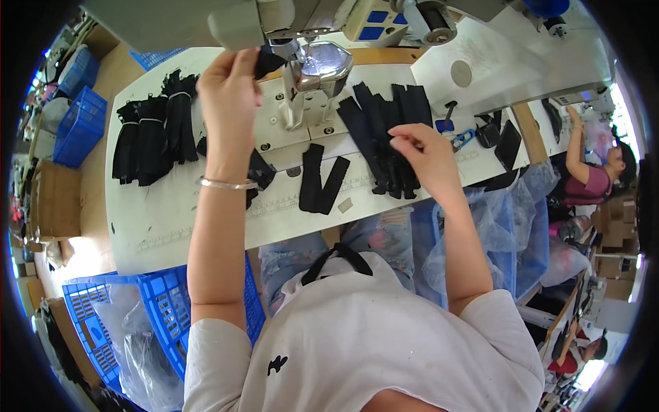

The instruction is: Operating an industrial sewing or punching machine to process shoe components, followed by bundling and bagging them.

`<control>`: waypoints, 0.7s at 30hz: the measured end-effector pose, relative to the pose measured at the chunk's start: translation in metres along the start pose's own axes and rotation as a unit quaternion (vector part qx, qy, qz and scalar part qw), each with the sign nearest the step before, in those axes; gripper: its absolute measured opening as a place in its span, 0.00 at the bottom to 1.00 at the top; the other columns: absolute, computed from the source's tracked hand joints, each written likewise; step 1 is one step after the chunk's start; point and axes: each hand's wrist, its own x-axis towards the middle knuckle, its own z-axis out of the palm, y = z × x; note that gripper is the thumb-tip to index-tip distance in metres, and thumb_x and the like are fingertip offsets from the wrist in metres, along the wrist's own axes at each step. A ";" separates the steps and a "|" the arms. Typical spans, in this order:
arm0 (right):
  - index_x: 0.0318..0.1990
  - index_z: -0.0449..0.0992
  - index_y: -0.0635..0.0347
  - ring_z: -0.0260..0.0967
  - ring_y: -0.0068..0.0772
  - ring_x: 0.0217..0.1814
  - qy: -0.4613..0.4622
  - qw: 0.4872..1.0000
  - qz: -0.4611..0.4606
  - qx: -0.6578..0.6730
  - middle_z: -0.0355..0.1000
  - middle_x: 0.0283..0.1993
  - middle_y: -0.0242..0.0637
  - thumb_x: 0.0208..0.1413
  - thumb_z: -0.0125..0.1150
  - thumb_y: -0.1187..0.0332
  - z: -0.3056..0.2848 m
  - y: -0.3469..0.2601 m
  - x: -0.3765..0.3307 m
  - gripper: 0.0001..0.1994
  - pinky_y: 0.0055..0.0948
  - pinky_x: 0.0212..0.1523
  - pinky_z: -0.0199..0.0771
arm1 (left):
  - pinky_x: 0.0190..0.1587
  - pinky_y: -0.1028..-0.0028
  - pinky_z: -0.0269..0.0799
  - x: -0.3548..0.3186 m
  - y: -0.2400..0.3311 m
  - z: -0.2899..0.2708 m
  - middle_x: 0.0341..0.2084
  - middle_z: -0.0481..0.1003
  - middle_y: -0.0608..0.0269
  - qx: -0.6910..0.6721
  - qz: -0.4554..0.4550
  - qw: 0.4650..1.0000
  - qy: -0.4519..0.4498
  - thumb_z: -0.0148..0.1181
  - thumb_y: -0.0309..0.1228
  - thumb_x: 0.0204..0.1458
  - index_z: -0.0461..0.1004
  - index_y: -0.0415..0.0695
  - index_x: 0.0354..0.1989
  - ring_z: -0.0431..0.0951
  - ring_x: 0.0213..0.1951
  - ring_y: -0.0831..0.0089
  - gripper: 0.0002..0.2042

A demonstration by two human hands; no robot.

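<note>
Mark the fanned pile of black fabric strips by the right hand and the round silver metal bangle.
Pile of black fabric strips (375, 130): head view, on a strip near the pile's middle.
Silver metal bangle (228, 185): head view, on the visible band.

Left grip (230, 88) at black fabric (270, 63) beneath sewing machine (237, 26), right grip (427, 152) at black strips (376, 134)

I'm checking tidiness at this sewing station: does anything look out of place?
A V-shaped black strip lies apart from the tied bundles and the fanned pile, so it looks stray. Nothing looks spilled.
</note>
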 end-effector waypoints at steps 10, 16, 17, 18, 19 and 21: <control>0.33 0.73 0.60 0.70 0.37 0.32 0.042 0.976 -0.100 -0.187 0.72 0.30 0.38 0.46 0.64 0.72 0.017 -0.008 0.017 0.08 0.32 0.35 0.69 | 0.30 0.74 0.58 -0.051 -0.050 -0.107 0.21 0.60 0.65 0.312 -0.041 0.949 -0.007 0.60 0.37 0.55 0.64 0.34 0.20 0.58 0.24 0.76 0.19; 0.36 0.73 0.62 0.64 0.15 0.29 0.075 0.991 -0.098 0.056 0.69 0.28 0.25 0.52 0.62 0.74 -0.001 -0.007 0.027 0.05 0.18 0.33 0.65 | 0.33 0.71 0.62 -0.060 -0.045 -0.085 0.22 0.63 0.62 0.427 0.140 0.888 0.097 0.61 0.31 0.52 0.67 0.39 0.23 0.63 0.27 0.68 0.12; 0.36 0.73 0.62 0.64 0.14 0.30 0.089 0.986 -0.107 0.092 0.69 0.29 0.24 0.53 0.62 0.74 -0.002 -0.009 0.026 0.05 0.17 0.33 0.64 | 0.35 0.70 0.64 -0.067 -0.042 -0.071 0.26 0.66 0.61 0.425 0.183 0.881 0.097 0.61 0.25 0.49 0.69 0.40 0.27 0.66 0.29 0.66 0.06; 0.36 0.73 0.62 0.64 0.14 0.30 0.090 0.986 -0.106 0.091 0.69 0.29 0.24 0.53 0.62 0.74 -0.004 -0.009 0.027 0.05 0.17 0.33 0.64 | 0.36 0.68 0.64 -0.074 -0.044 -0.054 0.29 0.68 0.59 0.375 0.226 0.899 0.028 0.61 0.23 0.45 0.70 0.41 0.30 0.68 0.32 0.64 0.06; 0.36 0.74 0.62 0.64 0.14 0.30 0.079 0.990 -0.082 0.086 0.69 0.29 0.23 0.53 0.62 0.74 -0.004 -0.009 0.026 0.05 0.16 0.34 0.64 | 0.39 0.66 0.65 -0.092 -0.042 -0.025 0.32 0.69 0.58 0.308 0.144 0.940 -0.023 0.62 0.22 0.42 0.71 0.41 0.36 0.69 0.35 0.62 0.11; 0.37 0.74 0.62 0.64 0.14 0.31 0.061 0.993 -0.063 0.082 0.68 0.30 0.23 0.53 0.62 0.74 -0.004 -0.010 0.026 0.05 0.15 0.34 0.64 | 0.51 0.65 0.66 -0.111 -0.039 0.031 0.48 0.69 0.49 0.187 0.105 0.960 -0.178 0.63 0.25 0.45 0.64 0.40 0.54 0.70 0.48 0.53 0.25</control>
